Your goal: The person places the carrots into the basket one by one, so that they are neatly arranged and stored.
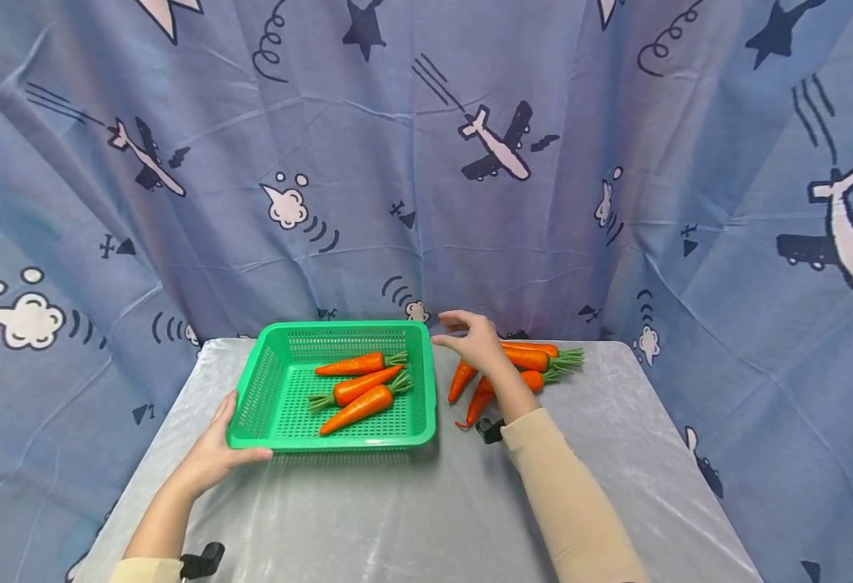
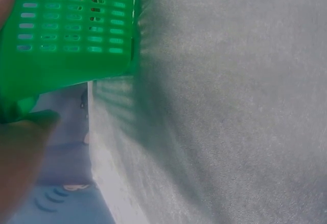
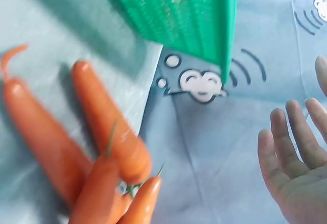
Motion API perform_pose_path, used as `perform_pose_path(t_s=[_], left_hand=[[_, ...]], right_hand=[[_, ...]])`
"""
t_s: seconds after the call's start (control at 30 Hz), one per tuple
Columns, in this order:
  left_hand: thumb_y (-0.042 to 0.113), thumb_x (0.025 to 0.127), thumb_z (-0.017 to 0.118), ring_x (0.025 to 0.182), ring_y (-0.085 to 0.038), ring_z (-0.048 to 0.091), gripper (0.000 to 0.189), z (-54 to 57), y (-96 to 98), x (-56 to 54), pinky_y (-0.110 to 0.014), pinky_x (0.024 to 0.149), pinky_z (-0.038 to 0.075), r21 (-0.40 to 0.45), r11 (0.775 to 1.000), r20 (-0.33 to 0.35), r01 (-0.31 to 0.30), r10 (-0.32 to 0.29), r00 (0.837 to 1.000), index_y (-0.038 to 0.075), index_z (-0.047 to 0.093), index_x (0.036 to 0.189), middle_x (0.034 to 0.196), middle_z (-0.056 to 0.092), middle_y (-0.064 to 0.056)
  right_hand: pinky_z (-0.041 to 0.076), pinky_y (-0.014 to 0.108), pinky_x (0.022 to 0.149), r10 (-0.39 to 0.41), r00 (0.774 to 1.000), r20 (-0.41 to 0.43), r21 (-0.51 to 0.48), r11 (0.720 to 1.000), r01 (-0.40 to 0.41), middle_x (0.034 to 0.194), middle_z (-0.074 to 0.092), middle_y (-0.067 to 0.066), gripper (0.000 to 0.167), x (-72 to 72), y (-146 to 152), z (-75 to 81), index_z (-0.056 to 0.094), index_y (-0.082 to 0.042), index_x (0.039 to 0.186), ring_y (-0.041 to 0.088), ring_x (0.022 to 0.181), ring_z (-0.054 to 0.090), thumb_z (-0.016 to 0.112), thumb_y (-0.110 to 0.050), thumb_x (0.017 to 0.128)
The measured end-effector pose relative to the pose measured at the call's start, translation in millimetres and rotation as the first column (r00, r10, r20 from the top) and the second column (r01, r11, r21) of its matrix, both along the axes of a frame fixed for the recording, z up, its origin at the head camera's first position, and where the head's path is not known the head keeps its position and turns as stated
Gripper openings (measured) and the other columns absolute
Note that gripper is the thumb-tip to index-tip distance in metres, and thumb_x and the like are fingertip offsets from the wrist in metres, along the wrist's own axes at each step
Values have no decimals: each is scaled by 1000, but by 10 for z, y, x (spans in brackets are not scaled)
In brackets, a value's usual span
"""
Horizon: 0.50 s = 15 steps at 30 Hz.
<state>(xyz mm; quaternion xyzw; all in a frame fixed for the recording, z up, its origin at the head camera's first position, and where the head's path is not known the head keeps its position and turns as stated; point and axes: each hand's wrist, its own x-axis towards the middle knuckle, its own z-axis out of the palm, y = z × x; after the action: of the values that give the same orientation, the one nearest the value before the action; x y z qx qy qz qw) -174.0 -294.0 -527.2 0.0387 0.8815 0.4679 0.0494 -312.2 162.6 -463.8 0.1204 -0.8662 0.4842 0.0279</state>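
Observation:
A green plastic basket [image 1: 252,443] with slotted walls holds three orange carrots [image 1: 359,411] with short green tops. At its near left corner, my left hand [image 1: 211,453] grips the rim, thumb along the front edge and fingers at the left side. The left wrist view shows the basket's perforated wall [image 2: 66,63] close up. My right hand [image 1: 476,342] is in the air beside the basket's far right corner, thumb and fingers apart with nothing between them. In the right wrist view, its spread fingers [image 3: 290,147] are apart from the loose carrots [image 3: 110,127].
Several carrots [image 1: 536,359] lie heaped right of the basket, partly hidden by my right forearm. A grey cloth covers the table [image 1: 339,518]. Blue curtains [image 1: 368,219] with airplane prints hang close behind and along both sides.

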Motion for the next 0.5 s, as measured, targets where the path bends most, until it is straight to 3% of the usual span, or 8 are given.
perform_pose_path(t_s=[0.3, 0.5], left_hand=[[21, 76, 89, 152, -50, -1, 131, -7, -7, -5, -71, 117, 10, 6, 1000, -8, -1, 1, 1000, 3, -9, 161, 167, -5, -26], [22, 76, 89, 152, -50, -3, 131, -8, -8, -7, -71, 117, 9, 5, 1000, -2, -3, 3, 1000, 4, -9, 161, 167, -6, -26]], right_hand=[[52, 47, 102, -30, 999, 32, 2, 1000, 30, 129, 68, 9, 46, 130, 384, -175, 68, -15, 129, 33, 122, 62, 81, -29, 87], [47, 53, 107, -46, 995, 85, 21, 999, 45, 138, 63, 9, 52, 234, 627, -299, 66, -14, 133, 37, 129, 56, 81, -30, 87]])
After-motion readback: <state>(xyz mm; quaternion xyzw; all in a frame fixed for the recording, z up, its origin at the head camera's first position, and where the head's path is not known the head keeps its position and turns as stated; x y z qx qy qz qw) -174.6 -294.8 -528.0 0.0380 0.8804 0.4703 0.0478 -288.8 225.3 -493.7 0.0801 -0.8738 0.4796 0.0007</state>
